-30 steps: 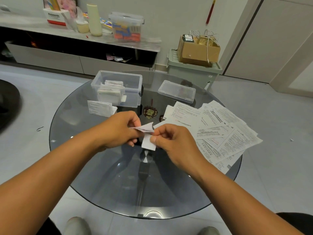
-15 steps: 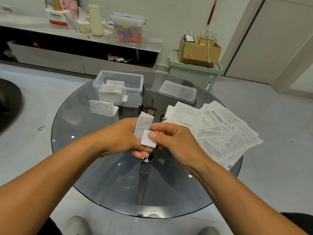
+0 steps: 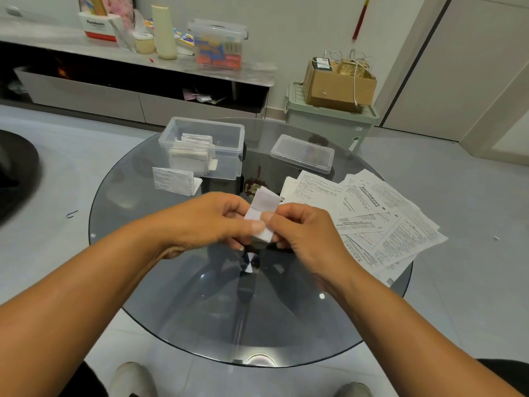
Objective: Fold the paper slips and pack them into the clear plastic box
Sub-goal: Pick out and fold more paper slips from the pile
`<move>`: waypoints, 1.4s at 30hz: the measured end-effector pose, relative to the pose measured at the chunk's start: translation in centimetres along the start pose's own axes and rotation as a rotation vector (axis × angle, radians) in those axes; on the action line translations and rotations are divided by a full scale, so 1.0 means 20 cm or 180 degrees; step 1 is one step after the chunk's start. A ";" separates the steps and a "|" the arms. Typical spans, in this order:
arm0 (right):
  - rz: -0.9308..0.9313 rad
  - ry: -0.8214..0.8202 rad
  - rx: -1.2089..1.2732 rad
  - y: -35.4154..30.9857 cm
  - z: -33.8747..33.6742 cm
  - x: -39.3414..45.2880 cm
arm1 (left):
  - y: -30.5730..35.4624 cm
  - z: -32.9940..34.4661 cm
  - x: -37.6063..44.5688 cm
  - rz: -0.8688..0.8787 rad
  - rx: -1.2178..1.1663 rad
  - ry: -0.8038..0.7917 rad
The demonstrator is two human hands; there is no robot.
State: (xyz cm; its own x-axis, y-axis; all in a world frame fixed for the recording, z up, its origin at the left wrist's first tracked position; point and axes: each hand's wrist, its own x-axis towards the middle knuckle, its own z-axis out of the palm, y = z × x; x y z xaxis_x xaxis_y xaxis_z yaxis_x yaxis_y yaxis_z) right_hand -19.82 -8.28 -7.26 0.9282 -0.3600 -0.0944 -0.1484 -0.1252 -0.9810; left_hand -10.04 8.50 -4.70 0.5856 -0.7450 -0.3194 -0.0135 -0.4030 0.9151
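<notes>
Over the middle of the round glass table (image 3: 177, 305), my left hand (image 3: 211, 222) and my right hand (image 3: 303, 233) both pinch one small white paper slip (image 3: 264, 206). The slip is creased, with its upper flap standing up and away from me. The clear plastic box (image 3: 229, 138) stands open at the back left of the table and holds several folded slips. A folded printed slip (image 3: 174, 180) lies just in front of the box. A loose spread of unfolded printed slips (image 3: 372, 219) covers the table's right side.
The box's clear lid (image 3: 303, 153) lies at the back right of the table. Behind the table stand a low shelf (image 3: 137, 58) with containers and a green bin (image 3: 329, 121) carrying a cardboard box. My shoes show below the table's near edge.
The slip was flat and sideways between my hands a second ago. It is now turned upright, creased across the middle, with both thumbs pressing the lower half.
</notes>
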 end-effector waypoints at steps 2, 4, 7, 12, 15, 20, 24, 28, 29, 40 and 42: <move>-0.0004 0.0019 0.0008 0.01 0.01 -0.01 | -0.01 0.01 0.01 -0.0083 -0.0181 0.0309; 0.0019 -0.0010 0.0010 0.02 0.02 -0.01 | -0.03 0.02 0.03 -0.0115 -0.0303 0.0376; 0.0055 0.0016 0.0142 0.02 0.02 -0.01 | -0.04 0.04 0.03 -0.0086 -0.0498 0.0415; -0.0077 0.0368 0.0099 0.02 0.02 -0.01 | -0.03 0.04 0.03 -0.0123 -0.0603 0.0470; -0.0213 0.0582 0.0227 0.01 0.01 -0.01 | -0.02 0.03 0.03 -0.0147 -0.0620 0.0426; -0.0590 0.0773 0.0050 0.00 -0.03 -0.01 | -0.01 -0.04 0.02 -0.0186 -0.1006 0.0355; -0.0520 0.0632 -0.0182 0.01 -0.01 0.00 | -0.01 -0.05 0.03 -0.0289 -0.1468 0.0394; -0.0540 0.0468 -0.0533 0.01 0.03 -0.02 | -0.02 -0.03 0.03 -0.0368 -0.1517 0.0140; -0.0557 0.0423 -0.0574 0.00 0.03 -0.03 | -0.02 -0.03 0.02 -0.0377 -0.1482 0.0102; -0.0722 0.0259 -0.0031 0.01 0.04 -0.06 | -0.02 0.05 0.02 0.0005 -0.0618 0.0276; -0.0771 0.0327 -0.0111 0.02 0.05 -0.05 | -0.03 0.06 0.02 0.0114 -0.0685 0.0418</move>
State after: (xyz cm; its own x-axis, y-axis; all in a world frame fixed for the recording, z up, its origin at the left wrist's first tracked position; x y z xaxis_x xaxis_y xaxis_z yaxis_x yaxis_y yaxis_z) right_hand -20.53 -6.99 -7.72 0.8988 -0.4073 0.1620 0.0606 -0.2504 -0.9662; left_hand -10.75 7.72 -5.66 0.6883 -0.6757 -0.2641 0.1286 -0.2447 0.9610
